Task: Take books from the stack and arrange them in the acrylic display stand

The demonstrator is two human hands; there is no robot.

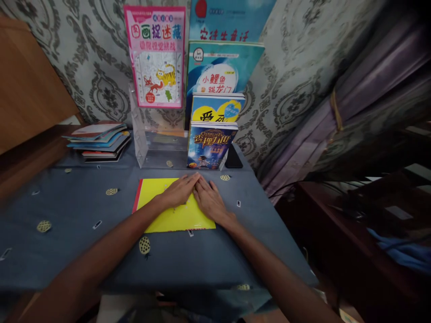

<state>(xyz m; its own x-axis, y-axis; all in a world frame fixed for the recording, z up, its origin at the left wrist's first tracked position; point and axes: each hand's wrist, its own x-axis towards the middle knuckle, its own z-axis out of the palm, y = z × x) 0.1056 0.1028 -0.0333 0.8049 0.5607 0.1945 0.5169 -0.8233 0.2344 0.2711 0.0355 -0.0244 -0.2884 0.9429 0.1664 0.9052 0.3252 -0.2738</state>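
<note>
A thin yellow book (168,220) with a red strip along its left edge lies flat on the table in front of me. My left hand (181,190) rests palm down on its upper middle, fingers stretched out toward the upper right. Beside it, my right hand (211,200) lies flat over the book's right edge. The fingertips of both hands meet near the book's upper right corner. Neither hand grips anything, and part of the cover is hidden beneath them.
Behind the book stands a clear acrylic rack (141,150). It holds a pink-bordered book (156,58) on the left and a tiered column of books, with a dark blue book (208,146) in front. A book pile (103,141) sits at left; a black phone (233,157) lies right.
</note>
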